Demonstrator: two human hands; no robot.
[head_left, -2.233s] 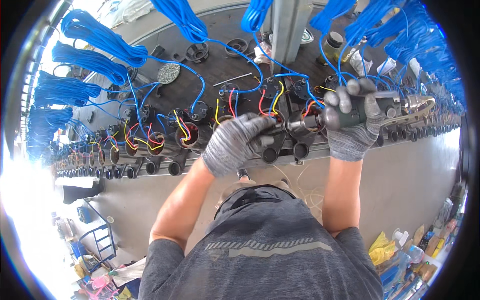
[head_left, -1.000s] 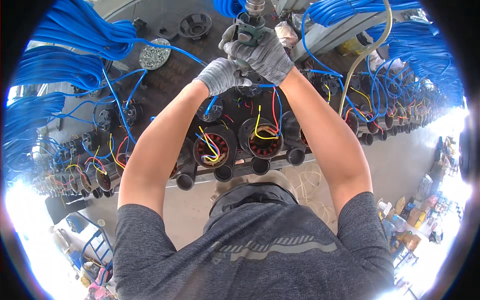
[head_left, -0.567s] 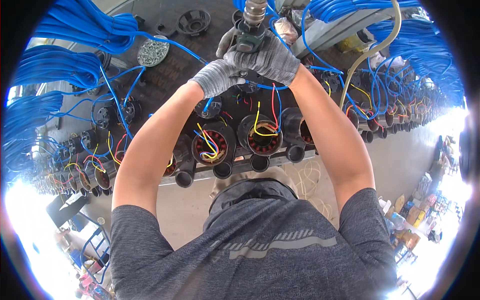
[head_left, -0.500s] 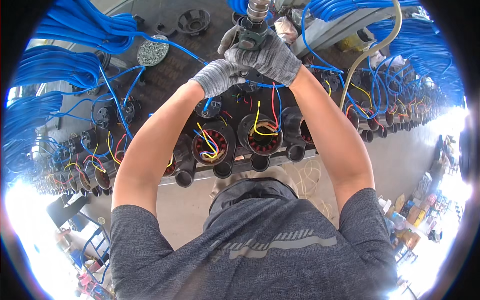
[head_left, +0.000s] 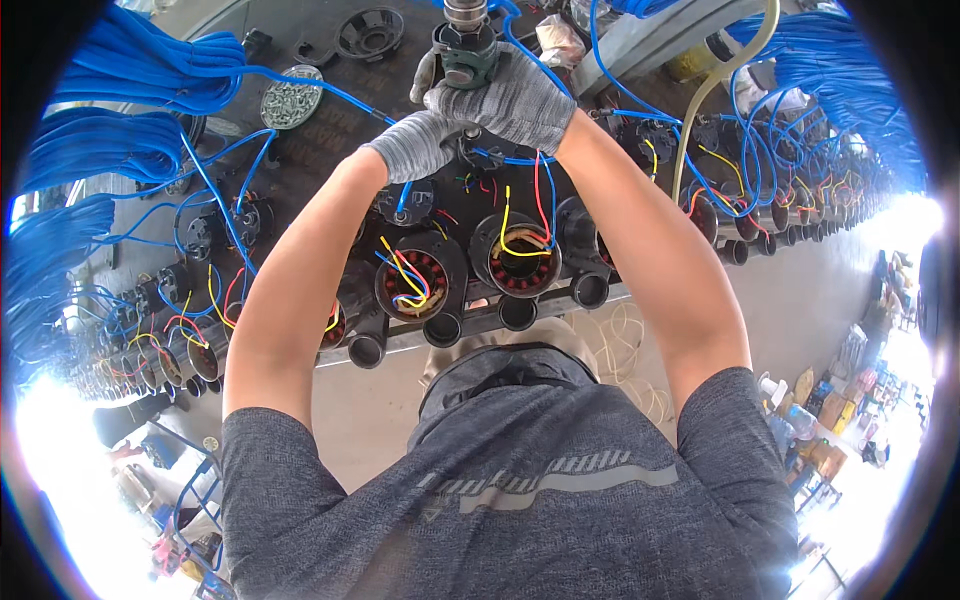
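Both my hands wear grey knit gloves and reach far across the bench. My right hand (head_left: 515, 100) is wrapped around a grey-green power driver (head_left: 465, 50) that stands upright, tip down. Just below it, my left hand (head_left: 415, 145) curls against the side of a black motor housing (head_left: 478, 152) under the tool. Closer to me sit two open motor housings (head_left: 415, 280) (head_left: 520, 255) with copper windings and loose yellow, red and blue wires.
Thick bundles of blue cable (head_left: 120, 90) hang at the left and top right. A round dish of screws (head_left: 290, 97) and a black cover (head_left: 368, 30) lie at the back. A beige hose (head_left: 715, 90) curves down at the right. Rows of motors (head_left: 800, 215) line the bench edge.
Both hands have moved from the bench's near edge up to a farther housing. The driver, earlier held sideways at the right, now stands upright. In the last second almost nothing shifts.
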